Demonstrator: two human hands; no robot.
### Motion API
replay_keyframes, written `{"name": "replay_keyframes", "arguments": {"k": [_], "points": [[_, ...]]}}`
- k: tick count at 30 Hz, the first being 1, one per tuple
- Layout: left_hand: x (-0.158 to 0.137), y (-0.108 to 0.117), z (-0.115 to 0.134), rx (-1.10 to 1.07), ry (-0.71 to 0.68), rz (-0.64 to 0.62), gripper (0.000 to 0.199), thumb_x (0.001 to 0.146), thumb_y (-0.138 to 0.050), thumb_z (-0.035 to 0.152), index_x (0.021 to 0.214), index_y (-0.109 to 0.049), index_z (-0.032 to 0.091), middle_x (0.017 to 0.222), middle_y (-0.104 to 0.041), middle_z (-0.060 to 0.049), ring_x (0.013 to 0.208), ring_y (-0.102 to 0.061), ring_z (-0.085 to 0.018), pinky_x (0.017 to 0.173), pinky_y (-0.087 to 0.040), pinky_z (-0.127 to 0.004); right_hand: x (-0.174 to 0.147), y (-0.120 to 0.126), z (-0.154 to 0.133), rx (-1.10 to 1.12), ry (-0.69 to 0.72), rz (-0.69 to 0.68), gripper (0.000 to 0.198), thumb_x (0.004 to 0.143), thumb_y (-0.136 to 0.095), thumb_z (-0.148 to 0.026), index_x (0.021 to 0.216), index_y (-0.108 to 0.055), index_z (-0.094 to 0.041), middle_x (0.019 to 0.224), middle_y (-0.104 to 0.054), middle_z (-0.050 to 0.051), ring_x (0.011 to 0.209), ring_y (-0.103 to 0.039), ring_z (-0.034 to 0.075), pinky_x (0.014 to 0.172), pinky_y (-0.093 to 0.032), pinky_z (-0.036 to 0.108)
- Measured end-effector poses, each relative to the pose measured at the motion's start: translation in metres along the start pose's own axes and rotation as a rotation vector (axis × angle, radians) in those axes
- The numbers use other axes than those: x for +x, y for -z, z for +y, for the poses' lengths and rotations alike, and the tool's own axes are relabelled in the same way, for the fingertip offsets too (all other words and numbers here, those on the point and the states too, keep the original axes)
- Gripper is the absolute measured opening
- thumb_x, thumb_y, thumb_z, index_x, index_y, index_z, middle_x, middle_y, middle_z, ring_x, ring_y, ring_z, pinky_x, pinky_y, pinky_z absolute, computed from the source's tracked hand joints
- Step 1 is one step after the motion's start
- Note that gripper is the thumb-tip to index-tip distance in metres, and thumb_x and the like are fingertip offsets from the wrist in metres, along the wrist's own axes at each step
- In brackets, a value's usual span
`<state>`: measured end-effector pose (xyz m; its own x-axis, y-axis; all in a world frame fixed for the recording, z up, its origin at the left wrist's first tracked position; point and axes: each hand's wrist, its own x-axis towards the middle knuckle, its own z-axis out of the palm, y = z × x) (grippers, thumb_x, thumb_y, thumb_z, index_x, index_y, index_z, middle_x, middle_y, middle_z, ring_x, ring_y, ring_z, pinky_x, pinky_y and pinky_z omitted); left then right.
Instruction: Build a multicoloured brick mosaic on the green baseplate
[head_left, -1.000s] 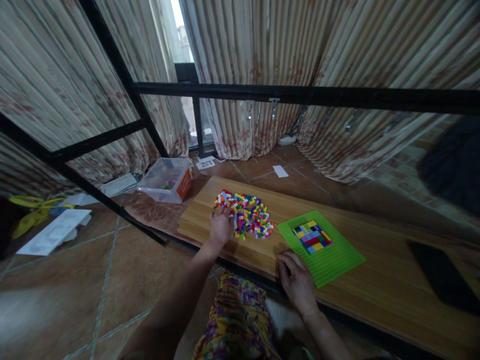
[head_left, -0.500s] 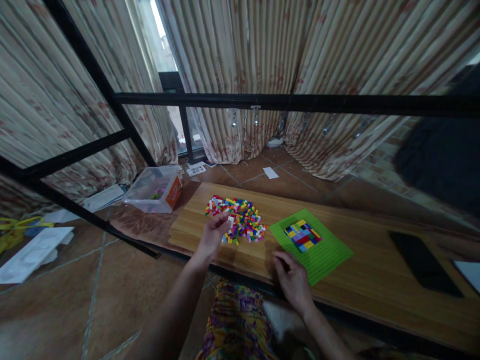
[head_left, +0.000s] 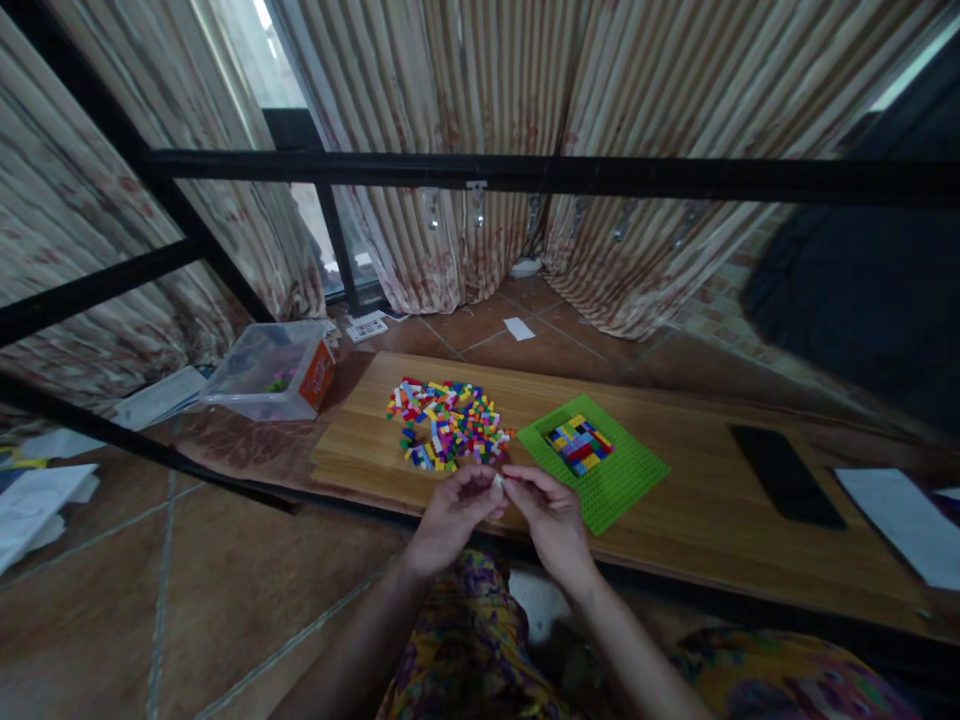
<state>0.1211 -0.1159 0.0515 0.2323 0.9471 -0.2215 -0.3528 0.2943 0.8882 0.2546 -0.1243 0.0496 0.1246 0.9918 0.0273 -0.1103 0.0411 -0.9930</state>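
My left hand (head_left: pixel 452 515) and my right hand (head_left: pixel 553 515) meet just above the board's near edge, fingertips almost touching. Pinched in the left fingertips is a small white toy brick (head_left: pixel 497 483). The right fingers are pressed together beside it. A speck of red shows at their tips, too small to name. Just beyond the left hand lies a loose pile of small coloured toy bricks (head_left: pixel 454 420). To the right of the pile, a green baseplate (head_left: pixel 626 480) carries a flat square of multicoloured bricks (head_left: pixel 580 444) built near its far left part.
The wooden board (head_left: pixel 697 510) bears a dark flat slab (head_left: pixel 787 476) on the right, with white paper (head_left: pixel 900 520) farther right. A clear plastic box (head_left: pixel 262 385) stands at the left end. A black metal bar (head_left: pixel 525 175) crosses in front of the curtains (head_left: pixel 450 90).
My left hand has come away from the brick pile toward me and to the right, bringing the white brick. My right hand has moved left and up to join it. The view has shifted slightly.
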Motion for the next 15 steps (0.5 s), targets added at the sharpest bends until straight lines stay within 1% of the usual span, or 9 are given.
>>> {"name": "replay_keyframes", "arguments": {"k": [3,4,6,8,10,13,15], "points": [[-0.003,-0.001,0.000,0.189,-0.135,0.021,0.021,0.069,-0.078,0.027,0.085,-0.068,0.018,0.082,-0.067,0.000,0.076,-0.061,-0.012,0.075,-0.050,-0.024,0.000,0.002,0.001,0.054,-0.046,-0.016,0.018,0.073,-0.073,-0.037,0.087,-0.074,-0.025,0.086,-0.073,0.000,0.081,-0.066,0.018,0.077,-0.053,0.034],[-0.004,-0.001,0.000,0.229,-0.164,0.034,0.018,0.070,-0.077,0.026,0.085,-0.069,0.019,0.083,-0.068,-0.001,0.078,-0.061,-0.013,0.076,-0.050,-0.024,0.000,0.003,0.001,0.063,-0.051,-0.031,0.017,0.073,-0.073,-0.037,0.086,-0.074,-0.026,0.086,-0.074,0.000,0.082,-0.067,0.018,0.079,-0.053,0.034],[-0.006,0.001,0.001,0.282,-0.179,0.035,0.015,0.072,-0.075,0.025,0.085,-0.070,0.019,0.084,-0.069,-0.002,0.080,-0.063,-0.015,0.078,-0.050,-0.025,0.001,0.005,0.002,0.069,-0.050,-0.071,0.016,0.072,-0.074,-0.036,0.083,-0.075,-0.026,0.086,-0.074,0.001,0.082,-0.066,0.018,0.079,-0.053,0.033],[-0.007,0.004,0.002,0.283,-0.149,0.017,0.015,0.073,-0.074,0.028,0.084,-0.070,0.019,0.082,-0.070,-0.002,0.078,-0.064,-0.015,0.075,-0.052,-0.026,0.002,0.008,0.006,0.080,-0.053,-0.102,0.015,0.072,-0.074,-0.036,0.083,-0.076,-0.026,0.087,-0.074,0.001,0.083,-0.066,0.018,0.079,-0.052,0.033],[-0.008,0.008,0.002,0.225,-0.079,0.012,0.019,0.073,-0.074,0.033,0.084,-0.070,0.017,0.077,-0.070,-0.003,0.070,-0.065,-0.015,0.069,-0.053,-0.026,0.003,0.010,0.013,0.108,-0.078,-0.099,0.017,0.071,-0.076,-0.036,0.084,-0.076,-0.026,0.089,-0.075,0.002,0.083,-0.067,0.018,0.080,-0.052,0.034],[-0.008,0.014,-0.001,0.060,0.036,0.067,0.029,0.071,-0.076,0.039,0.087,-0.068,0.015,0.074,-0.070,-0.004,0.063,-0.065,-0.014,0.062,-0.054,-0.026,0.007,0.015,0.029,0.107,-0.136,-0.037,0.023,0.069,-0.077,-0.038,0.088,-0.076,-0.025,0.089,-0.075,0.003,0.081,-0.067,0.019,0.080,-0.052,0.036],[-0.006,0.019,-0.004,-0.052,0.098,0.116,0.034,0.069,-0.079,0.038,0.089,-0.067,0.014,0.078,-0.071,-0.005,0.065,-0.066,-0.014,0.063,-0.054,-0.026,0.013,0.018,0.040,0.007,-0.159,0.011,0.028,0.069,-0.075,-0.041,0.090,-0.075,-0.023,0.088,-0.075,0.005,0.078,-0.067,0.020,0.075,-0.053,0.036]]}}
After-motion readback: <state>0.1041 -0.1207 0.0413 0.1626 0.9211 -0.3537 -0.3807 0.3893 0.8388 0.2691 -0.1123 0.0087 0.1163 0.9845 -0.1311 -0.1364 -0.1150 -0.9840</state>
